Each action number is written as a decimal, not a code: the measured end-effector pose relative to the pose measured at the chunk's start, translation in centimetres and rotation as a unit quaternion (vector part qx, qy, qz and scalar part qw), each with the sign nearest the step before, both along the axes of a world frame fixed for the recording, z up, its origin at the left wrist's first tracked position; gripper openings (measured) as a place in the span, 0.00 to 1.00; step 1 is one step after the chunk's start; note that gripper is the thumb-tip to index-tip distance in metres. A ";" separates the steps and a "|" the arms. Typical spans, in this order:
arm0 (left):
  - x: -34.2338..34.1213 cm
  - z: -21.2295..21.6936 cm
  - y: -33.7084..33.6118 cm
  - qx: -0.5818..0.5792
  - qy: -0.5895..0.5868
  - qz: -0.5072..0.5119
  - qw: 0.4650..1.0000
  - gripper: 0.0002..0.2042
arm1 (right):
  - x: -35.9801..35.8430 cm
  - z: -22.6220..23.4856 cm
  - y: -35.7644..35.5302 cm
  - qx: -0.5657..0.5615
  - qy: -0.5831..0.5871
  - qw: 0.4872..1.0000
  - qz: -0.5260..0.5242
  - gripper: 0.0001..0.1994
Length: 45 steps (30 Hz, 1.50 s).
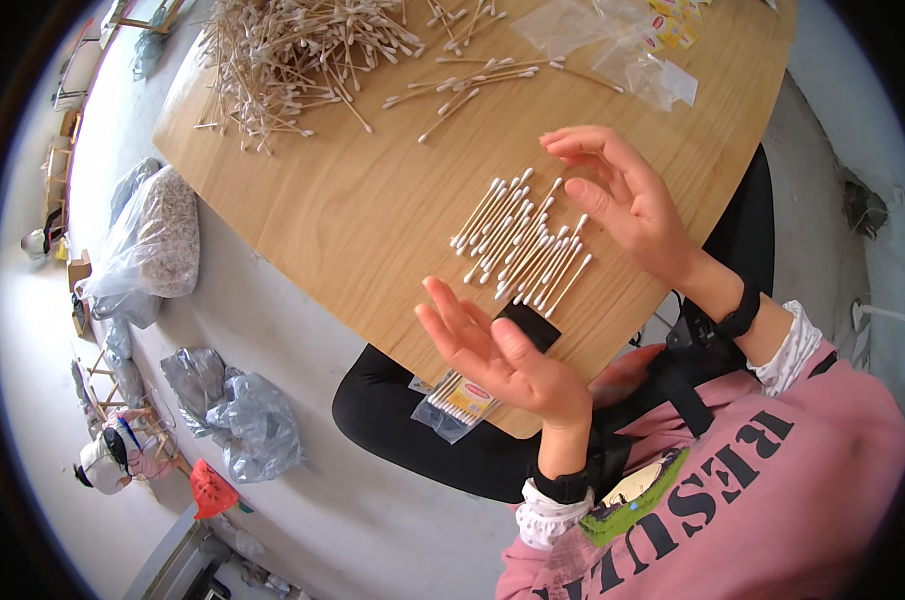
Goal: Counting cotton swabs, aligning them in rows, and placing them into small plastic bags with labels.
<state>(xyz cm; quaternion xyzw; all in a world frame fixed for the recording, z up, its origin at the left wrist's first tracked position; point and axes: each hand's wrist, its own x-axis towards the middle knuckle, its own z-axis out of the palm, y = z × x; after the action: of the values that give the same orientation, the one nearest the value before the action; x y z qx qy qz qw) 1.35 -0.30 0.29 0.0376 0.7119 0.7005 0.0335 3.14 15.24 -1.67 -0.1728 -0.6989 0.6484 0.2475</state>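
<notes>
— Where was the small cotton swab group (518, 236)?
— On the tabletop (342, 215); the left hand (507, 365) was at its six o'clock, the right hand (622, 200) at two.
— Each grip?
— Wide, holding nothing.

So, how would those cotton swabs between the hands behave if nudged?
The loose swabs would probably roll, having thin, round-looking sticks on a smooth-looking tabletop. Each is likely very light, being slender with small tips. Their straightness suggests stiffness, perhaps snapping easily.
</notes>
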 end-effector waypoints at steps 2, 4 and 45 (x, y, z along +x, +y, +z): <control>0.1 -0.3 -0.5 -0.233 0.096 -0.111 0.961 0.36 | 0.3 0.0 0.5 0.050 -0.016 0.999 0.008 0.15; 0.4 0.5 -0.6 -0.513 0.178 -0.265 0.796 0.43 | 0.2 0.1 0.4 0.096 -0.024 0.995 0.023 0.15; -4.7 -1.2 2.3 0.096 -0.029 0.027 0.995 0.33 | -3.6 -0.3 0.5 -0.044 0.011 0.996 0.074 0.32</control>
<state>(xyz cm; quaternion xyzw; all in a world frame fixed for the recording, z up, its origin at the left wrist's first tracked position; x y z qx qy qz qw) -3.34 2.00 -0.89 0.0011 0.6405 0.7673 0.0316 -0.46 15.69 -1.97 -0.1241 -0.6775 0.6973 0.1984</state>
